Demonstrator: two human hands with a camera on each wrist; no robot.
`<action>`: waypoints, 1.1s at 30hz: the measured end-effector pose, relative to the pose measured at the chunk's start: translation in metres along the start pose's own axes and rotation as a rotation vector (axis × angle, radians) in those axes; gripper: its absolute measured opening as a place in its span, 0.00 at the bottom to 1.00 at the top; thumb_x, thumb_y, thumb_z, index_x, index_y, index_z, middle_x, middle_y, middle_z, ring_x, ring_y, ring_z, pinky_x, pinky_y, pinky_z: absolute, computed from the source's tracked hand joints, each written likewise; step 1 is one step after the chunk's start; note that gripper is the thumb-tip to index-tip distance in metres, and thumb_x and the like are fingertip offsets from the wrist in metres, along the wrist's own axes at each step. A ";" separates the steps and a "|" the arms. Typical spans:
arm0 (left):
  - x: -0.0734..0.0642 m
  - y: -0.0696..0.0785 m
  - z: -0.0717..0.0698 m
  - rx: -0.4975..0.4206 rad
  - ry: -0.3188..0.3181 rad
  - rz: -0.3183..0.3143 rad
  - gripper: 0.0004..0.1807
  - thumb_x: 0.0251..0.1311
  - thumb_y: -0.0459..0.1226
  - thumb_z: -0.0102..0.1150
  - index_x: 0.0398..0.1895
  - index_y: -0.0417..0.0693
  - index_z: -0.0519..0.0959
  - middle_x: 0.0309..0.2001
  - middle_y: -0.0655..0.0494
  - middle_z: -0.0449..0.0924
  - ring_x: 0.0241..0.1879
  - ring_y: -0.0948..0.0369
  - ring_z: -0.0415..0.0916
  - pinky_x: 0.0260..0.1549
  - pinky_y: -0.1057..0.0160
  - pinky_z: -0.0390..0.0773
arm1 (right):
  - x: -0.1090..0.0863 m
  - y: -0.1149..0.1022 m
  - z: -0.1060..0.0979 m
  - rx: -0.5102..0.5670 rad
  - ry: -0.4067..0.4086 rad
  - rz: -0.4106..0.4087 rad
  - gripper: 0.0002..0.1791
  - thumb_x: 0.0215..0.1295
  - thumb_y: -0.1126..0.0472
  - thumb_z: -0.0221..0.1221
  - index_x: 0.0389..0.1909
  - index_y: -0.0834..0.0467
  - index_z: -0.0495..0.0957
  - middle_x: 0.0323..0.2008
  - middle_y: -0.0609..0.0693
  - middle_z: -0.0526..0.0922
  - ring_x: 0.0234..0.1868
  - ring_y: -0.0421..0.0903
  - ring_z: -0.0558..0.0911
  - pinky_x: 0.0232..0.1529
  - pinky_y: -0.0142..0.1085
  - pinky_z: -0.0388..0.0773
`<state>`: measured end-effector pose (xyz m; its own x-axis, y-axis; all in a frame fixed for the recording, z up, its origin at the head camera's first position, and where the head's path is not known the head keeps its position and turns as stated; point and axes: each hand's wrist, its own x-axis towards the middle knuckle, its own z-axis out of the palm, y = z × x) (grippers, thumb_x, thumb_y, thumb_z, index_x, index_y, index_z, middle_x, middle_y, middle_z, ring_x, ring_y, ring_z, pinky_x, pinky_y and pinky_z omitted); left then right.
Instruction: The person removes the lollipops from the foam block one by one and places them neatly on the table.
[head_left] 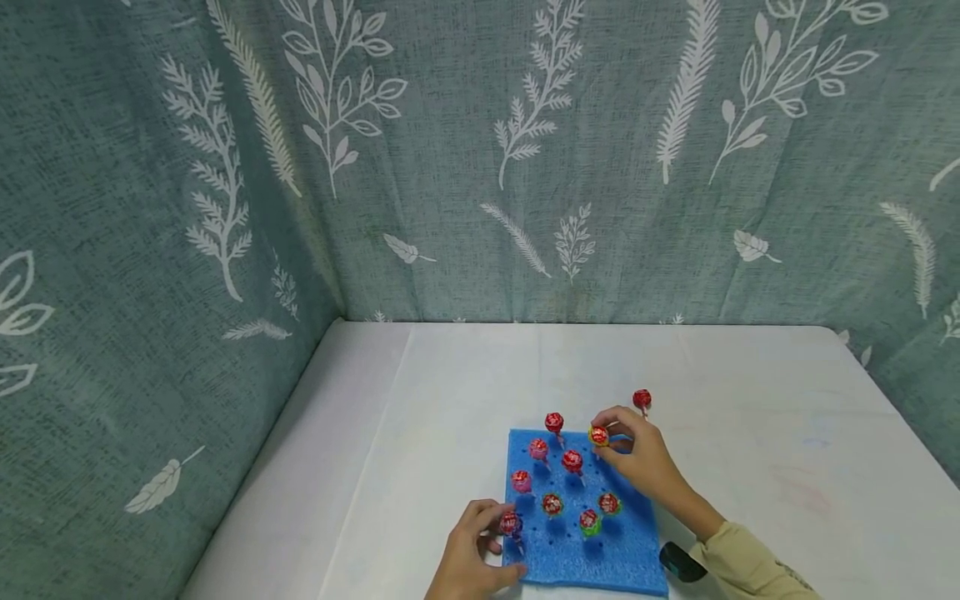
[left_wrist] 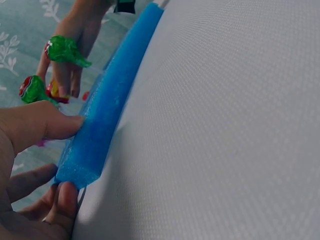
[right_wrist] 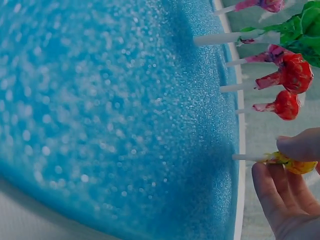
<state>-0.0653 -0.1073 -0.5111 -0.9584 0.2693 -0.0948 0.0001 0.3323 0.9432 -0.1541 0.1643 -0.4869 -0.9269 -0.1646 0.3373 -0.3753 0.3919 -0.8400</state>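
A blue foam block (head_left: 630,567) lies on the table with several wrapped lollipops standing in it on white sticks. My right hand (head_left: 637,450) pinches a yellow-wrapped lollipop (right_wrist: 295,165) by its head and neck, over the far right part of the block. In the right wrist view its stick (right_wrist: 245,157) meets the foam surface. At the near left corner, my left hand (head_left: 472,550) holds the block, its thumb (left_wrist: 60,122) on one side and fingers round the corner. A purple-wrapped lollipop (head_left: 511,523) stands beside the left fingers. Green-wrapped lollipops (left_wrist: 62,50) show in the left wrist view.
Behind the right hand a red lollipop (head_left: 642,399) shows near the block's far right corner. A dark rounded object (head_left: 682,562) is at the right sleeve's cuff. The white table (head_left: 420,400) meets a green leaf-patterned curtain (head_left: 450,167) at the back and left.
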 end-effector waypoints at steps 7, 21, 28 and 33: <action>0.001 -0.001 -0.001 0.006 0.003 0.006 0.37 0.37 0.34 0.75 0.57 0.42 0.75 0.50 0.52 0.66 0.37 0.62 0.69 0.35 0.69 0.74 | 0.000 -0.007 0.001 0.002 0.004 0.000 0.18 0.49 0.77 0.65 0.40 0.60 0.76 0.39 0.53 0.78 0.40 0.52 0.81 0.38 0.41 0.80; 0.002 -0.001 -0.001 -0.005 0.006 -0.018 0.37 0.36 0.33 0.76 0.57 0.43 0.75 0.50 0.52 0.66 0.37 0.60 0.69 0.35 0.69 0.74 | 0.000 -0.012 -0.003 -0.051 0.089 -0.072 0.19 0.48 0.77 0.66 0.40 0.57 0.77 0.39 0.49 0.78 0.41 0.48 0.80 0.38 0.36 0.80; 0.002 0.000 0.001 -0.004 0.003 -0.032 0.37 0.36 0.33 0.76 0.57 0.43 0.75 0.49 0.52 0.65 0.37 0.60 0.69 0.34 0.70 0.73 | 0.001 -0.022 -0.014 -0.054 0.117 -0.104 0.20 0.48 0.78 0.66 0.42 0.60 0.77 0.39 0.49 0.78 0.40 0.46 0.79 0.38 0.30 0.78; 0.001 0.002 0.002 0.001 0.006 -0.058 0.37 0.36 0.33 0.76 0.57 0.43 0.76 0.49 0.52 0.65 0.38 0.58 0.69 0.34 0.69 0.73 | 0.001 -0.036 -0.022 -0.032 0.117 -0.119 0.20 0.47 0.81 0.64 0.42 0.64 0.77 0.38 0.53 0.77 0.39 0.49 0.79 0.38 0.30 0.78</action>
<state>-0.0660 -0.1044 -0.5102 -0.9584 0.2443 -0.1476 -0.0554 0.3479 0.9359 -0.1421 0.1699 -0.4474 -0.8697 -0.1061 0.4821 -0.4806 0.4047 -0.7780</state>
